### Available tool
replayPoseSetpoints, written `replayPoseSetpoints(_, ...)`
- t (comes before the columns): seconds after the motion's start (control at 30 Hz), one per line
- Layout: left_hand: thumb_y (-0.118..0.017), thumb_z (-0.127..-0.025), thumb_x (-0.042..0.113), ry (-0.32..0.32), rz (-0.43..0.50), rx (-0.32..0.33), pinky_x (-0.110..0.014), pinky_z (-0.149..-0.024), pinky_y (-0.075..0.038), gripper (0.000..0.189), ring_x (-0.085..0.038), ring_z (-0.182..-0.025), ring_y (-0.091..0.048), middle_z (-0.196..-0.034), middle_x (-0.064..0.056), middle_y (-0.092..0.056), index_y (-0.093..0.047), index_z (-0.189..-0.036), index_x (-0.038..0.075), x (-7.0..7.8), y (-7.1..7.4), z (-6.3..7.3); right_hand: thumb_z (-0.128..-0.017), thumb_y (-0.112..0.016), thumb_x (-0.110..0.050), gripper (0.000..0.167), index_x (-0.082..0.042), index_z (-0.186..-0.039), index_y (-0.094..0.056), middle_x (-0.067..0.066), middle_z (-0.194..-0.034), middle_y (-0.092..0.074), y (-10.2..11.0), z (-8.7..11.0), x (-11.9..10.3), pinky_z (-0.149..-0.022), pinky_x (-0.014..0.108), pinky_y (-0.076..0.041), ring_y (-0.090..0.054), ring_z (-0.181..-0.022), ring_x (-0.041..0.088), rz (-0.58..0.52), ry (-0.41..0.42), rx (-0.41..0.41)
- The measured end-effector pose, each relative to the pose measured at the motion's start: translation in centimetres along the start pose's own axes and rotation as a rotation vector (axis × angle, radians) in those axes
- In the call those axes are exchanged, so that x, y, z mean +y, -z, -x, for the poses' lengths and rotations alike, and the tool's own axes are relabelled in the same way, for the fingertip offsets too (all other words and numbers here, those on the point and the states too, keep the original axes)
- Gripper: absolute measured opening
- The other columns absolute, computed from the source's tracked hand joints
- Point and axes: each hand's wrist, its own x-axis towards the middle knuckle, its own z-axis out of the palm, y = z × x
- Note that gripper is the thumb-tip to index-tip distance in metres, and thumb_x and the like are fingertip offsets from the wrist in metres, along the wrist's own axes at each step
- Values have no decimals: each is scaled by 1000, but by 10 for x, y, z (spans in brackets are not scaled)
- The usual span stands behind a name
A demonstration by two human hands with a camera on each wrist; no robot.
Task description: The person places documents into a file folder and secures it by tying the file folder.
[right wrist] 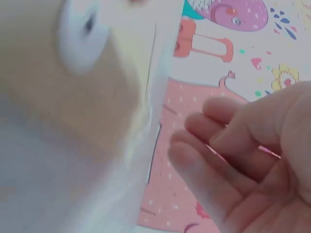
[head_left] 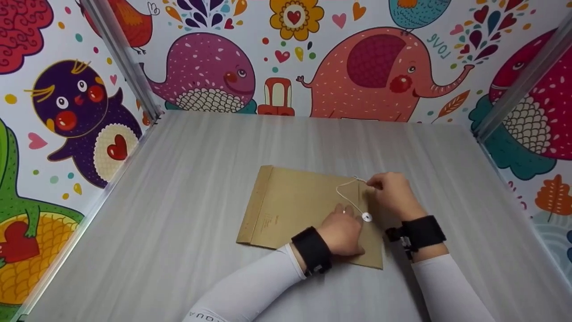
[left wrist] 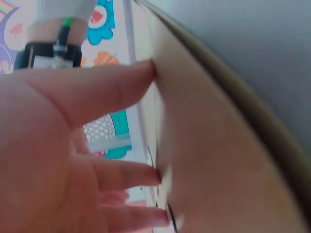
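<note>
A brown kraft document envelope [head_left: 308, 197] lies flat on the table, slightly turned. A white round button [head_left: 367, 217] sits near its right end; the right wrist view shows this button [right wrist: 73, 46] blurred. A thin white string [head_left: 340, 193] runs from the button in a loose bend up to the fingertips of my right hand [head_left: 395, 192], which pinches it above the envelope's right end. In the right wrist view the fingers are curled with the thumb against them; the string does not show there. My left hand [head_left: 343, 232] rests on the envelope, its fingertips touching the surface.
The grey wood-grain table [head_left: 187, 179] extends around the envelope. Panels with cartoon animals [head_left: 366, 71] stand at the back and sides, with metal posts [head_left: 125, 58] at the corners. Black bands [head_left: 313, 250] are strapped round both wrists.
</note>
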Motion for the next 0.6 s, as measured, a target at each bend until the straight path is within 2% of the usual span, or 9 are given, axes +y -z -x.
replayPoseSetpoints(0.07,-78,-87,59,17,33,4,-32,-98,-53,72,-28,-123,-55,-135,-11,-61,-66,-142,15,-5,-1,-1,-90,-62,9,23,2,-100,-82,21,-100,-80,-2,-1,3,-88,57,-59,-75,-97,41,11,9,-49)
replayPoseSetpoints(0.2,-80,-86,56,14,63,15,-32,-95,-53,69,-27,-118,-56,-130,-9,-63,-67,-140,15,-12,-1,-3,-86,-59,15,30,1,-99,-83,18,-98,-81,-13,-2,6,-85,55,-61,-76,-93,38,56,126,-127)
replayPoseSetpoints(0.3,-81,-85,56,11,57,20,-31,-94,-52,68,-26,-115,-56,-127,-8,-64,-69,-138,15,-13,0,-4,-87,-60,16,28,1,-96,-83,14,-87,-78,-19,0,6,-77,49,-61,-72,-80,29,81,196,-148)
replayPoseSetpoints(0.4,-80,-86,55,1,57,3,-31,-90,-54,65,-26,-114,-57,-127,-8,-64,-70,-136,14,-15,4,-5,-87,-63,15,24,0,-86,-81,7,-74,-69,-20,1,3,-67,42,-56,-60,-69,20,90,224,-155)
replayPoseSetpoints(0.5,-81,-88,49,-31,81,-15,-33,-84,-58,52,-26,-107,-64,-121,-8,-69,-76,-123,10,-23,11,-8,-85,-63,15,25,-4,-75,-74,-1,-66,-52,-20,1,0,-61,35,-47,-47,-63,16,100,241,-154)
replayPoseSetpoints(0.6,-81,-89,36,-64,132,3,-35,-78,-59,31,-22,-92,-69,-107,-6,-76,-78,-103,8,-39,17,-13,-85,-61,16,28,-6,-68,-64,-5,-66,-40,-22,1,-2,-59,31,-39,-40,-62,15,102,254,-158)
